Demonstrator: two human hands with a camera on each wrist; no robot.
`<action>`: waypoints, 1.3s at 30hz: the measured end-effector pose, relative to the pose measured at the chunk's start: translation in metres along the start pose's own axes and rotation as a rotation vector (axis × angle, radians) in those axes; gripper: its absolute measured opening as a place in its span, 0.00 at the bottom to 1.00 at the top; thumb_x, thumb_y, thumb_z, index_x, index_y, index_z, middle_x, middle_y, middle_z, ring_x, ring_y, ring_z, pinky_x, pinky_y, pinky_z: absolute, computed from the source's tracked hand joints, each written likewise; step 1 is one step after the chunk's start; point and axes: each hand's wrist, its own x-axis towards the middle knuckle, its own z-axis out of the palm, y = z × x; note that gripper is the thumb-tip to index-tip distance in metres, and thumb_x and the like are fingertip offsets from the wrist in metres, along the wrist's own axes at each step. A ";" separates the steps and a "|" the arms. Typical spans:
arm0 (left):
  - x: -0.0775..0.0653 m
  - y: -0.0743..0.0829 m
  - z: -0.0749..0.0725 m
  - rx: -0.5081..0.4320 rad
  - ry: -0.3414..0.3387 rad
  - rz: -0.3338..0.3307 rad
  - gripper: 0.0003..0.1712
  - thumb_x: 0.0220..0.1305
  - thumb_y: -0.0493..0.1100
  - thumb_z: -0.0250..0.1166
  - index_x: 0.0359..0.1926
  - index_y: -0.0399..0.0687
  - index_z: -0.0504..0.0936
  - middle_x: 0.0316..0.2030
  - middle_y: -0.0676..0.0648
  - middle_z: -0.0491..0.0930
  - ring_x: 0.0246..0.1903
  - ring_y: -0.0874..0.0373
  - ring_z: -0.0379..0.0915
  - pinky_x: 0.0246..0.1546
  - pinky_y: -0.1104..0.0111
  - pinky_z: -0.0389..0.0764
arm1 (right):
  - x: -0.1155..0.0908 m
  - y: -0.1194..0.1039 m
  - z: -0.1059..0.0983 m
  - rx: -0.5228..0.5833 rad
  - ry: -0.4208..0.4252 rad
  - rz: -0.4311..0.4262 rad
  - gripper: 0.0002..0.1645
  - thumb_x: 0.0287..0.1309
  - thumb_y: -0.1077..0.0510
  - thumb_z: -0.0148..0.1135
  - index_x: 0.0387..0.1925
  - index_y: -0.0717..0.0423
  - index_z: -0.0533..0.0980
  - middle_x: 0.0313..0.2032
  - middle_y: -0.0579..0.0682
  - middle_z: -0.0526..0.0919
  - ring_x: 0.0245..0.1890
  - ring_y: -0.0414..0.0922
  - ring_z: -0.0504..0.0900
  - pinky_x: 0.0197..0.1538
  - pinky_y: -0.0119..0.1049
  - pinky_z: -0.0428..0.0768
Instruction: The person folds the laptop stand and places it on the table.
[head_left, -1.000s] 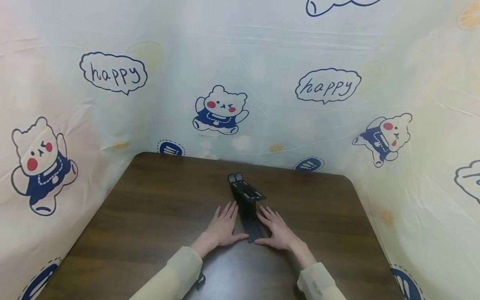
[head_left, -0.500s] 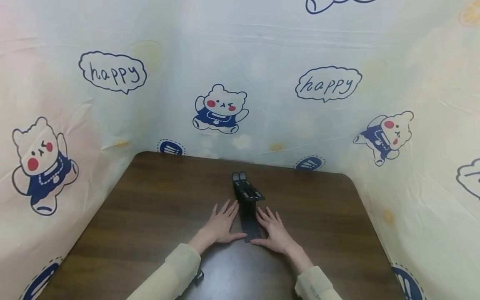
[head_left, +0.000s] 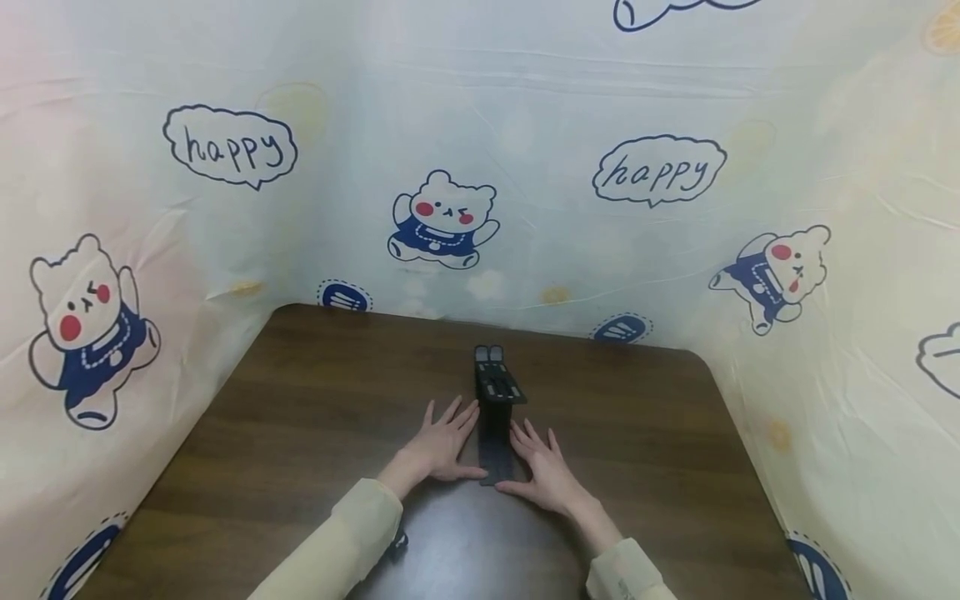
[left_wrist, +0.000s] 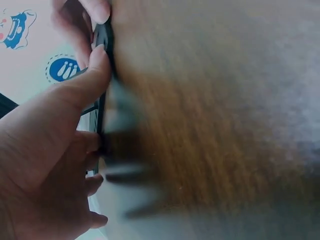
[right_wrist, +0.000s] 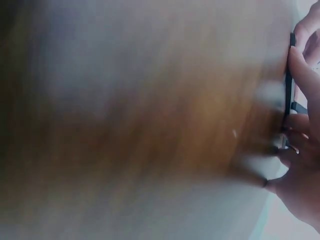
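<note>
A black folding stand (head_left: 495,446) stands on the wooden table in the head view, its flat base on the tabletop and its slotted upper plate (head_left: 501,385) raised and tilted. Two rounded lips rise at its far end. My left hand (head_left: 437,446) lies on its left side, fingers spread and straight, thumb at the base's near end. Opposite it, my right hand (head_left: 549,472) touches the right side with extended fingers, its thumb also by the near end. Both wrist views show the base's dark edge (right_wrist: 288,87) edge-on against the thumbs and fingers.
The brown table (head_left: 300,400) has rounded far corners. A pale cloth with printed bears and "happy" bubbles (head_left: 660,171) hangs behind it and along both sides. A small dark object (head_left: 399,543) shows beside the left sleeve.
The stand has turned on the table: its far end swung to the right and its near end slid slightly left, so it now points nearly straight away. Both hands moved along with it.
</note>
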 end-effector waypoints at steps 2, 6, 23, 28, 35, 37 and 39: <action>-0.001 -0.001 -0.001 -0.002 -0.010 0.001 0.66 0.65 0.81 0.67 0.88 0.46 0.57 0.89 0.47 0.52 0.90 0.42 0.45 0.86 0.31 0.47 | 0.000 0.001 0.000 -0.005 -0.021 -0.012 0.54 0.67 0.35 0.75 0.81 0.62 0.67 0.85 0.61 0.62 0.88 0.65 0.54 0.84 0.78 0.47; -0.004 -0.002 -0.003 -0.005 -0.026 0.001 0.65 0.65 0.80 0.68 0.87 0.46 0.58 0.89 0.48 0.52 0.89 0.42 0.45 0.86 0.31 0.47 | -0.001 0.005 0.001 0.007 -0.057 -0.020 0.53 0.70 0.35 0.73 0.82 0.60 0.66 0.86 0.59 0.60 0.89 0.63 0.52 0.85 0.77 0.46; -0.002 -0.016 0.010 -0.152 0.020 0.093 0.66 0.66 0.79 0.67 0.88 0.44 0.55 0.90 0.45 0.48 0.90 0.39 0.40 0.84 0.26 0.44 | -0.007 0.007 0.008 0.069 0.026 -0.078 0.55 0.67 0.37 0.76 0.81 0.64 0.66 0.84 0.64 0.63 0.87 0.69 0.54 0.82 0.81 0.46; 0.002 -0.008 0.003 -0.131 -0.005 0.088 0.65 0.66 0.75 0.71 0.88 0.44 0.56 0.90 0.46 0.50 0.90 0.40 0.42 0.85 0.28 0.46 | -0.011 0.012 0.004 0.068 0.021 -0.036 0.52 0.67 0.41 0.77 0.81 0.64 0.67 0.84 0.62 0.63 0.88 0.68 0.53 0.84 0.79 0.45; 0.004 -0.007 -0.006 -0.080 -0.032 0.056 0.63 0.67 0.74 0.71 0.88 0.47 0.55 0.90 0.47 0.50 0.90 0.42 0.42 0.86 0.30 0.48 | -0.006 0.001 0.001 0.003 0.033 -0.014 0.52 0.69 0.39 0.75 0.80 0.65 0.67 0.84 0.62 0.63 0.87 0.66 0.55 0.84 0.78 0.47; 0.003 -0.008 -0.008 -0.083 -0.043 0.054 0.63 0.67 0.73 0.71 0.88 0.47 0.55 0.90 0.47 0.49 0.90 0.42 0.41 0.86 0.30 0.47 | -0.004 -0.002 0.001 -0.005 0.030 -0.005 0.52 0.69 0.39 0.75 0.80 0.65 0.67 0.84 0.63 0.64 0.88 0.66 0.55 0.85 0.77 0.47; 0.003 -0.011 -0.007 -0.094 -0.050 0.056 0.63 0.67 0.73 0.72 0.88 0.47 0.55 0.90 0.47 0.49 0.90 0.41 0.40 0.86 0.30 0.46 | -0.003 -0.003 0.003 -0.016 0.024 0.006 0.52 0.69 0.39 0.74 0.81 0.64 0.67 0.84 0.62 0.63 0.88 0.65 0.55 0.85 0.76 0.47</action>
